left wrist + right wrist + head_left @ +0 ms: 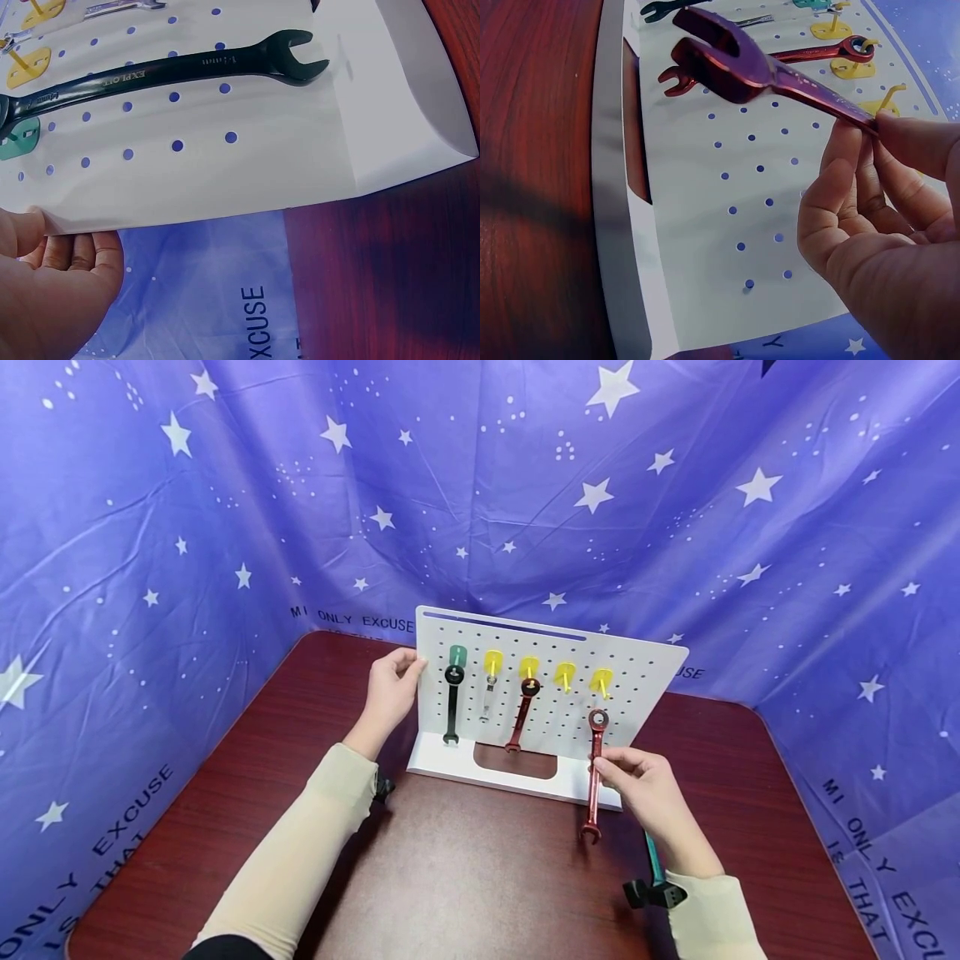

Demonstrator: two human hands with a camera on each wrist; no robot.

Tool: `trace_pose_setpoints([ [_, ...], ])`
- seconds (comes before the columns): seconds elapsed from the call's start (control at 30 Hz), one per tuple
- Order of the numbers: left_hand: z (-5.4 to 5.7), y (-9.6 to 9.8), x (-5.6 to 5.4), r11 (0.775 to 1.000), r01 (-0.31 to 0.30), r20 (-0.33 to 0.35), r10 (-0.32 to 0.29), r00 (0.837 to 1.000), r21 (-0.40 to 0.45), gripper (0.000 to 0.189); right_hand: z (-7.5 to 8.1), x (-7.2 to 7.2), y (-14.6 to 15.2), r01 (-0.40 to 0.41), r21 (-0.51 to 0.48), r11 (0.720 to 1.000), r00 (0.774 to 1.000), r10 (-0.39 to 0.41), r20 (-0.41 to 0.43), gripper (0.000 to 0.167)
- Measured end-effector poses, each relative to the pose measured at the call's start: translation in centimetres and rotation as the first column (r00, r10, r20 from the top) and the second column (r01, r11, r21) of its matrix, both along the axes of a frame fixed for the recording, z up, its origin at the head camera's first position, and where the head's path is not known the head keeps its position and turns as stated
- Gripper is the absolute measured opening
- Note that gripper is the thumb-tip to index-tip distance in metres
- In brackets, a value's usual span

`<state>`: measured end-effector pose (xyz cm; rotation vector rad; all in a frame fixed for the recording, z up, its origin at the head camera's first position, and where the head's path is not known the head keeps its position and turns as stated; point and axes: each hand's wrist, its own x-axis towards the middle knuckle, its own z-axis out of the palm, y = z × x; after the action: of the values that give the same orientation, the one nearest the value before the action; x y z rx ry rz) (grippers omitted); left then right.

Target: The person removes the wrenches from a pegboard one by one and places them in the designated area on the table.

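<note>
A white pegboard (645, 668) stands on the table, and my left hand (391, 693) pinches its left edge, thumb in front and fingers behind. My right hand (652, 793) holds a red combination wrench (594, 785) by its shaft, ring end up. In the head view, that ring appears just below the rightmost yellow hook (602, 682). A black wrench (172, 71) hangs from the green hook (458, 654) at the left. Beside it hang a small silver wrench (488, 702) and a second red wrench (522, 718), both on yellow hooks. Another yellow hook (566, 675) is bare.
The board's white base (442, 760) has a cutout at the front and rests on a dark red-brown table (450, 877). Purple-blue star-patterned curtains (480, 485) surround the table. A black device on a teal strap (652, 857) sits at the right wrist.
</note>
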<state>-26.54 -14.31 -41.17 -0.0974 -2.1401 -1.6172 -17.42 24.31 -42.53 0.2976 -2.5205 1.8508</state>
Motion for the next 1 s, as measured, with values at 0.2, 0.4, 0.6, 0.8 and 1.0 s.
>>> trace_pose_setpoints([
  [0.2, 0.2, 0.1, 0.0, 1.0, 0.005, 0.002, -0.005, 1.0, 0.002, 0.013, -0.1, 0.2, 0.3, 0.001, 0.007, 1.0, 1.0, -0.001, -0.008, 0.02],
  [0.4, 0.2, 0.0, 0.0, 1.0, 0.001, 0.006, -0.001, 1.0, 0.013, 0.013, -0.1, 0.3, 0.5, 0.013, 0.011, 1.0, 1.0, -0.013, -0.011, 0.02],
  [0.6, 0.0, 0.0, 0.1, 1.0, 0.004, 0.007, -0.004, 1.0, 0.018, 0.012, -0.2, 0.4, 0.6, 0.019, 0.019, 1.0, 1.0, -0.019, 0.001, 0.021],
  [0.8, -0.1, 0.1, 0.1, 1.0, 0.005, 0.009, -0.005, 1.0, 0.02, 0.012, -0.4, 0.5, 0.9, 0.017, 0.044, 0.999, 1.0, -0.017, 0.008, 0.022],
  [1.0, -0.1, 0.0, 0.0, 1.0, 0.003, 0.01, -0.003, 1.0, 0.011, 0.012, -0.5, 0.6, 1.2, 0.019, 0.04, 0.999, 1.0, -0.019, -0.004, 0.02],
])
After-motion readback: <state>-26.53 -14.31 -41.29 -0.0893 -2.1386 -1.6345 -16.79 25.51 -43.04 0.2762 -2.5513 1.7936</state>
